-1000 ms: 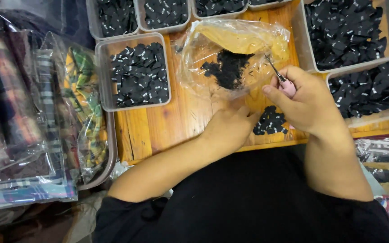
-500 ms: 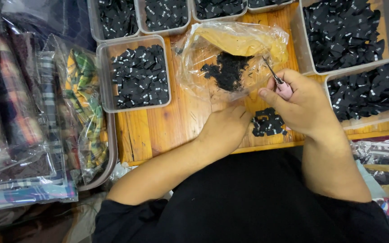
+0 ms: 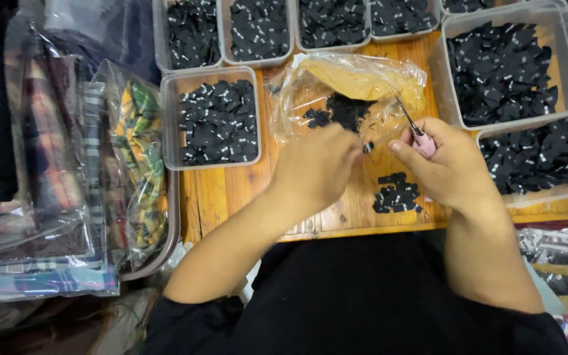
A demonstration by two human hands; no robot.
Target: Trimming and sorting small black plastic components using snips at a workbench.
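Head view: left hand (image 3: 317, 167) fingertips pinch a small black label (image 3: 367, 146), apparently a single piece. Right hand (image 3: 451, 164) grips pink-handled snips (image 3: 415, 128), blades just beside the label. Below them, a small label pile (image 3: 397, 192) lies on the wooden board (image 3: 231, 194). Behind, a clear plastic bag (image 3: 353, 89); grey trays (image 3: 212, 118) of labels surround.

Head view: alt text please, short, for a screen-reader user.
Over a wooden board, the left hand pinches a small black label while the right hand grips pink-handled snips. A clear bag and plastic bins of black labels surround them.
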